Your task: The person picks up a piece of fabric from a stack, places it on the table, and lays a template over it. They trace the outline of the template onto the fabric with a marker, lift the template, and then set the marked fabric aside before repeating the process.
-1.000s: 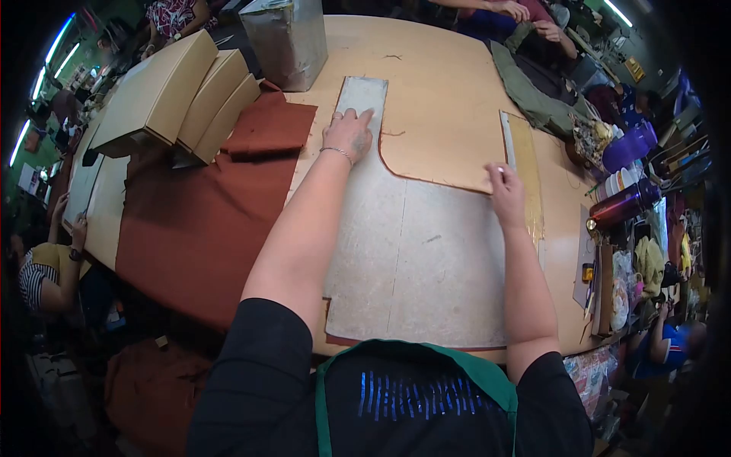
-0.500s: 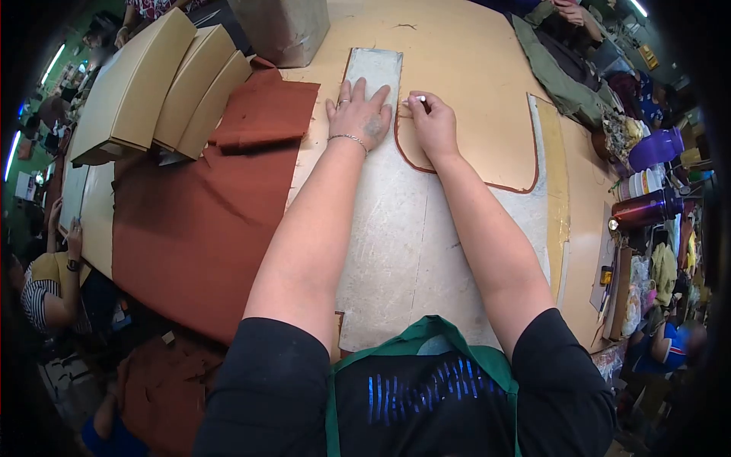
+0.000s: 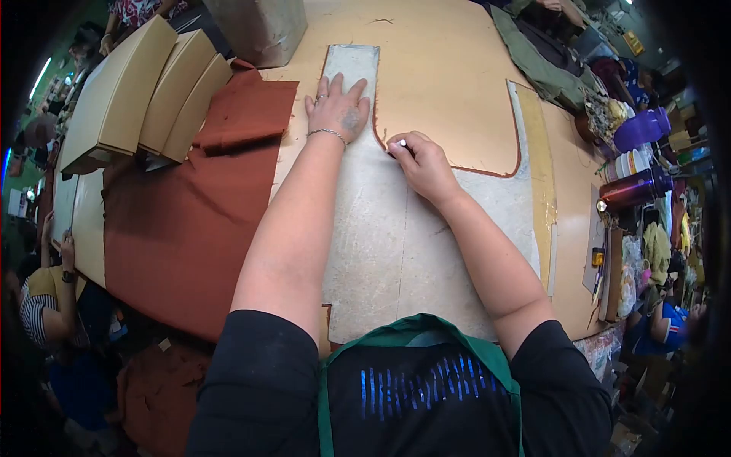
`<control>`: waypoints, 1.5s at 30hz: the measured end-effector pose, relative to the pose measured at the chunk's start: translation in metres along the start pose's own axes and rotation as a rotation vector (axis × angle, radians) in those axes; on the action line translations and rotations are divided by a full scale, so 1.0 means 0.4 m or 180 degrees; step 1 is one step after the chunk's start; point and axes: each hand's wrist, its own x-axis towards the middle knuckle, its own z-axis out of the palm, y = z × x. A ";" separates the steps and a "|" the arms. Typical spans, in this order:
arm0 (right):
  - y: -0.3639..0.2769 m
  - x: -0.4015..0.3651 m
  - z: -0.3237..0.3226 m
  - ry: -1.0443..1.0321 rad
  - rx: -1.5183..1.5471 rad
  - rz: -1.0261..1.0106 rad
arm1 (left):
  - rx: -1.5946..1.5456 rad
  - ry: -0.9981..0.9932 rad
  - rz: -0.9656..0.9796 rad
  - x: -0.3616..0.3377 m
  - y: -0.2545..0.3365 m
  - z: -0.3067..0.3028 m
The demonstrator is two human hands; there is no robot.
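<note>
My left hand [image 3: 336, 114] lies flat with its fingers spread on the narrow upper arm of a grey-white pattern board [image 3: 373, 221]. Between the fingers of my right hand [image 3: 422, 160] is a small white stick [image 3: 403, 143], like chalk, its lower end hidden. That hand is at the curved inner edge of the board, where a strip of rust-brown fabric [image 3: 487, 172] shows along the cutout. Inside the cutout the tan table surface [image 3: 449, 107] is visible.
Rust-brown cloth [image 3: 190, 221] spreads over the left side, beside curved cardboard pieces [image 3: 122, 91]. A grey block [image 3: 259, 30] stands at the back. Olive fabric [image 3: 533, 68], a purple container [image 3: 643, 129] and a dark tumbler [image 3: 636, 189] are on the right. Other people are around the table.
My right hand has moved down along the board's inner edge to the lower curve, still holding the white stick. My left hand stays on the board; the whole view has shifted slightly left.
</note>
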 end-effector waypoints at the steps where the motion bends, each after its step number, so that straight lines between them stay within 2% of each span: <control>1: 0.010 -0.007 -0.019 -0.0084 -0.0050 -0.0034 | 0.0014 -0.0002 0.0001 -0.001 0.001 0.000; 6: 0.061 -0.047 -0.144 -0.0226 -0.0254 0.0101 | 0.0198 0.0033 0.0014 0.002 0.000 0.003; 10: 0.142 -0.096 -0.264 -0.0060 0.0116 0.0687 | 0.0350 -0.0066 -0.0022 0.007 0.004 0.006; 13: 0.192 -0.121 -0.321 0.0016 -0.0105 0.0623 | 0.0538 -0.0161 -0.0008 0.009 0.009 0.003; 16: 0.210 -0.128 -0.317 0.0175 -0.0290 0.0299 | 0.1045 -0.0332 0.0056 0.010 0.030 -0.024; 19: 0.198 -0.126 -0.316 0.0239 -0.0410 0.0260 | 0.1525 0.0170 0.0313 -0.013 0.072 -0.030; 22: 0.215 -0.129 -0.314 0.0281 -0.0429 0.0180 | 0.0819 0.0418 0.1350 -0.070 0.166 -0.002; 24: 0.226 -0.120 -0.310 0.0401 -0.0067 0.0187 | -0.0241 0.0508 0.2657 -0.188 0.285 0.015; 25: 0.230 -0.118 -0.321 0.0525 0.0289 0.0262 | -0.0731 0.0138 0.2512 -0.263 0.350 0.007; 26: 0.237 -0.118 -0.328 0.0630 0.0631 0.0345 | -0.0549 -0.0075 0.2679 -0.321 0.379 0.012; 28: 0.252 -0.117 -0.346 0.0729 0.0806 0.0653 | 0.0013 -0.0954 0.2078 -0.393 0.416 0.033; 29: 0.252 -0.114 -0.345 0.0785 0.0887 0.0809 | 0.0044 -0.0918 0.2063 -0.401 0.417 0.039; 32: 0.222 -0.117 -0.317 0.0581 0.0751 0.0741 | 0.0122 -0.0909 0.2032 -0.401 0.417 0.038; 36: 0.212 -0.080 -0.234 0.0233 0.0396 0.0320 | 0.0051 -0.0978 0.1905 -0.399 0.420 0.031; 38: 0.186 -0.073 -0.217 0.0117 0.0136 0.0394 | 0.0103 -0.1116 0.1863 -0.397 0.420 0.020; 40: 0.181 -0.078 -0.231 -0.0026 -0.0061 0.0489 | 0.0081 -0.1109 0.1864 -0.397 0.424 0.022; 43: 0.220 -0.120 -0.305 0.0427 -0.1139 0.0243 | 0.0034 -0.0950 0.1926 -0.399 0.416 0.036; 44: 0.227 -0.129 -0.353 0.0173 -0.1111 0.0493 | 0.0058 -0.0945 0.1943 -0.398 0.415 0.038; 45: 0.245 -0.133 -0.384 0.0223 -0.1236 0.0580 | 0.0082 -0.0943 0.1957 -0.399 0.414 0.039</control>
